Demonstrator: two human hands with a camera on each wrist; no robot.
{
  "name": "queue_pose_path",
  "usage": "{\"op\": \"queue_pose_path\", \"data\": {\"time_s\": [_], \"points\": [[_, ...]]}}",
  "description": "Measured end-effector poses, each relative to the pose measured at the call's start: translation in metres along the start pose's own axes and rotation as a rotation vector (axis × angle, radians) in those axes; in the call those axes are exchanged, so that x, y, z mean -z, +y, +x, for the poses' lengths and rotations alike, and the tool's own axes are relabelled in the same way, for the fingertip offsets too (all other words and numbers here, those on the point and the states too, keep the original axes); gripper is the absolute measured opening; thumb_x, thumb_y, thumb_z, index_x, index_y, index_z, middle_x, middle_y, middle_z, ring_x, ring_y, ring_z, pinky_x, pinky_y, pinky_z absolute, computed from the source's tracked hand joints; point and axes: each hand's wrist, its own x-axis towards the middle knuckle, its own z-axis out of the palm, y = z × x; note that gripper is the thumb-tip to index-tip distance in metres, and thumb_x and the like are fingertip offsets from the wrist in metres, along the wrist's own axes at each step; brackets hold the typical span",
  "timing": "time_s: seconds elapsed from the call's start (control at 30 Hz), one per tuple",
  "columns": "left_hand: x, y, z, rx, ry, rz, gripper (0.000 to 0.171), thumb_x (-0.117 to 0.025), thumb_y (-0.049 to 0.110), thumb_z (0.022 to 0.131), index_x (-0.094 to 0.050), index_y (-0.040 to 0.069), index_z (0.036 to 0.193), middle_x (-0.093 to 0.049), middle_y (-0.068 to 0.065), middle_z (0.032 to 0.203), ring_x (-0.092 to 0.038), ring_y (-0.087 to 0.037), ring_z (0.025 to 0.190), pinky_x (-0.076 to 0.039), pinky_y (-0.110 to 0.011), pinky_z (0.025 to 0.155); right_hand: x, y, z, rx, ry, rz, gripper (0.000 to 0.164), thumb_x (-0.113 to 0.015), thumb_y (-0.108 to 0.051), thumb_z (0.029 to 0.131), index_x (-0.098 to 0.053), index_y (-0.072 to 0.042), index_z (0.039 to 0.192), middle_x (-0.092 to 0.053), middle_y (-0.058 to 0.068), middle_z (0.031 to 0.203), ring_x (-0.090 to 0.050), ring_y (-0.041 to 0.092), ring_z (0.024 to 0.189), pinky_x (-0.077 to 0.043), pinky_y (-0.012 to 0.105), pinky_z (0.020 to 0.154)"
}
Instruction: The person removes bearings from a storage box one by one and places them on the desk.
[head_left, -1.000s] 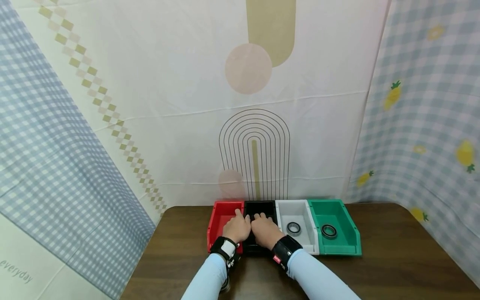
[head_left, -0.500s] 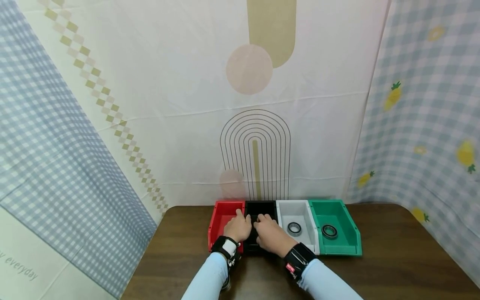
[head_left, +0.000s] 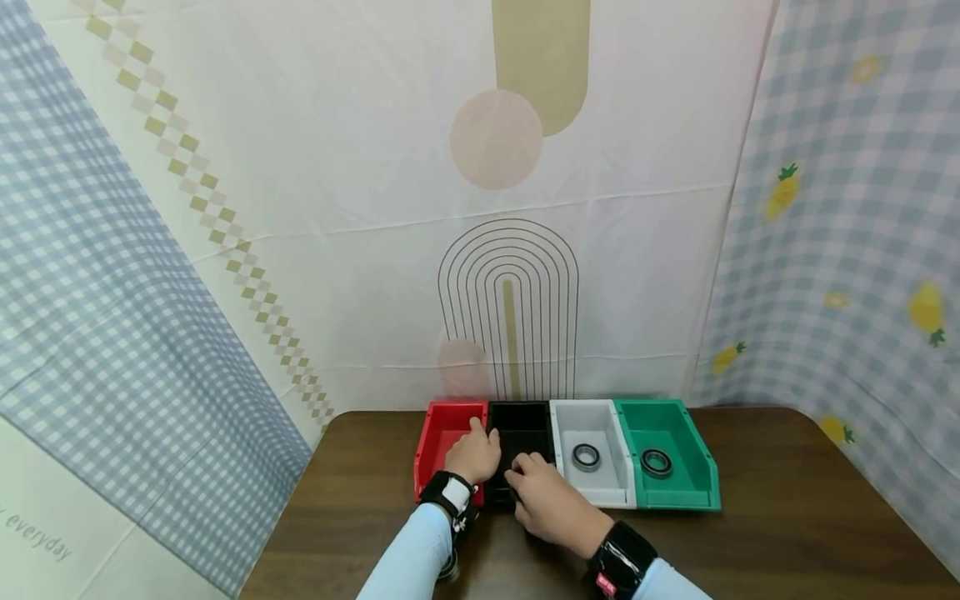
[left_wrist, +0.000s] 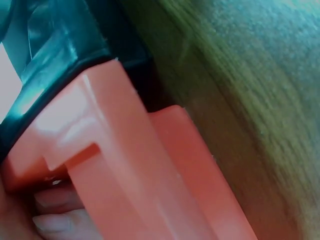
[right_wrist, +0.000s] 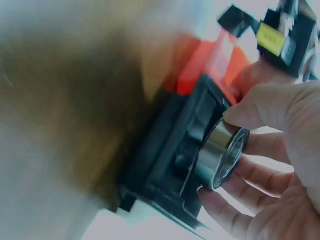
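Note:
My right hand [head_left: 551,504] pinches a steel ball bearing [right_wrist: 222,155] between thumb and fingertips, close over the front of the black bin [head_left: 521,425]. In the right wrist view the bearing is tilted, its ring face toward the palm. The head view mostly hides it behind the fingers. My left hand [head_left: 472,454] grips the red bin [head_left: 431,454] at the wall beside the black one. Its curled fingertips [left_wrist: 55,222] show under the red rim in the left wrist view.
A white bin [head_left: 588,417] and a green bin [head_left: 645,417] continue the row to the right, with a bearing [head_left: 586,457] and another bearing [head_left: 657,463] inside. A round metal thing [head_left: 448,568] lies partly hidden by the left sleeve. Behind the brown table [head_left: 360,483] hangs patterned cloth.
My right hand has drawn back from inside the black bin toward its front edge and slightly right, with the bearing in its fingers. The left hand has stayed put.

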Motion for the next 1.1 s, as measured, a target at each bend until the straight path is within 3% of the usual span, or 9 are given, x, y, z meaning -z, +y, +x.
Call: {"op": "queue_pose_path", "data": {"time_s": [0.17, 0.5, 0.83, 1.1], "points": [[0.001, 0.001, 0.001, -0.012, 0.021, -0.007, 0.069, -0.043, 0.041, 0.113, -0.034, -0.006, 0.163, -0.072, -0.017, 0.087, -0.072, -0.035, 0.087, -0.056, -0.054, 0.08, -0.004, -0.011, -0.013, 0.024, -0.067, 0.019, 0.035, -0.073, -0.014, 0.096, -0.074, -0.003, 0.129, -0.066, 0.007, 0.122, -0.059, 0.021, 0.108, -0.056, 0.037, 0.092], [-0.003, -0.002, -0.002, -0.02, 0.009, -0.003, 0.07, -0.039, 0.043, 0.115, -0.03, -0.004, 0.165, -0.06, -0.009, 0.071, -0.063, -0.028, 0.07, -0.048, -0.043, 0.068, -0.025, -0.019, -0.026, 0.025, -0.222, 0.131, 0.029, -0.075, -0.016, 0.096, -0.076, -0.011, 0.125, -0.065, -0.001, 0.117, -0.056, 0.013, 0.102, -0.054, 0.033, 0.089], [-0.002, -0.001, -0.002, -0.004, 0.003, -0.042, 0.07, -0.041, 0.041, 0.114, -0.028, -0.004, 0.166, -0.058, -0.009, 0.066, -0.057, -0.027, 0.062, -0.042, -0.039, 0.062, -0.032, -0.018, -0.03, 0.029, -0.232, 0.13, 0.025, -0.074, -0.017, 0.098, -0.077, -0.015, 0.123, -0.068, -0.003, 0.115, -0.057, 0.01, 0.098, -0.053, 0.031, 0.085], [-0.002, -0.002, -0.002, 0.014, 0.007, -0.029, 0.07, -0.042, 0.043, 0.114, -0.029, -0.003, 0.166, -0.065, -0.012, 0.079, -0.065, -0.029, 0.076, -0.049, -0.045, 0.072, -0.034, -0.019, -0.031, 0.029, -0.217, 0.131, 0.021, -0.077, -0.015, 0.095, -0.078, -0.016, 0.117, -0.067, -0.005, 0.109, -0.056, 0.008, 0.094, -0.053, 0.029, 0.082]]}}
